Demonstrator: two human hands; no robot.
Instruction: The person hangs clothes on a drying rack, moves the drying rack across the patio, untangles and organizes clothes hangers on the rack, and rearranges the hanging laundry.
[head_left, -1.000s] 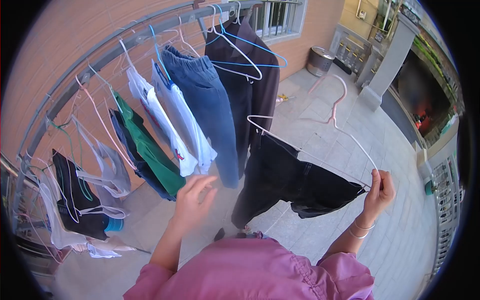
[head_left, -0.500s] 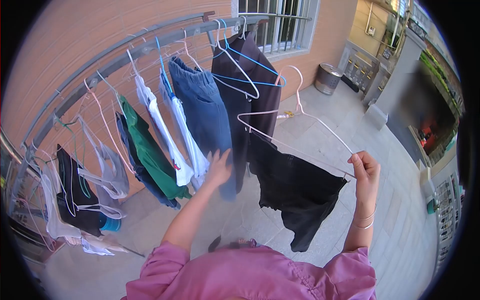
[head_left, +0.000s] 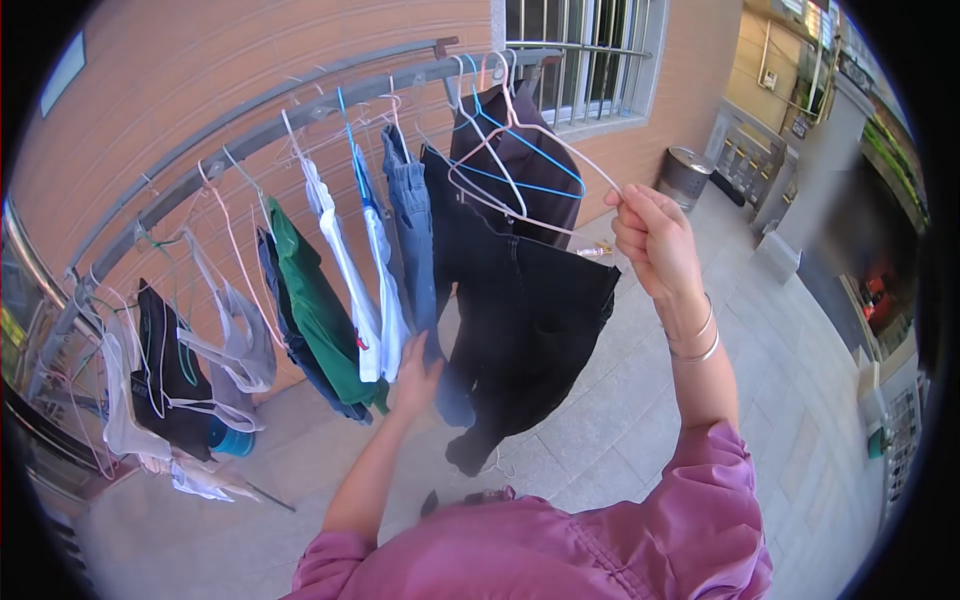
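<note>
My right hand (head_left: 650, 235) is closed on the right arm of a pale pink clothes hanger (head_left: 570, 148). Its hook is level with the grey rail, though I cannot tell whether it rests there. Black trousers (head_left: 540, 320) hang clipped to this hanger, a clip showing at their right end. Lower down, my left hand (head_left: 414, 378) has its fingers stretched out against the blue jeans (head_left: 412, 215) on the rail. To the left of the jeans hang white garments (head_left: 340, 260) and a green one (head_left: 310, 300).
The grey drying rail (head_left: 380, 82) runs along a tiled wall. An unused blue hanger (head_left: 540, 140) and a dark garment (head_left: 520, 110) hang near its right end. A metal bin (head_left: 686, 178) stands by the wall. A barred window (head_left: 580, 65) is behind.
My right hand has raised the hanger with the black trousers up and left toward the rail. My left hand has moved slightly down, and the jeans are bunched narrower against the white garments.
</note>
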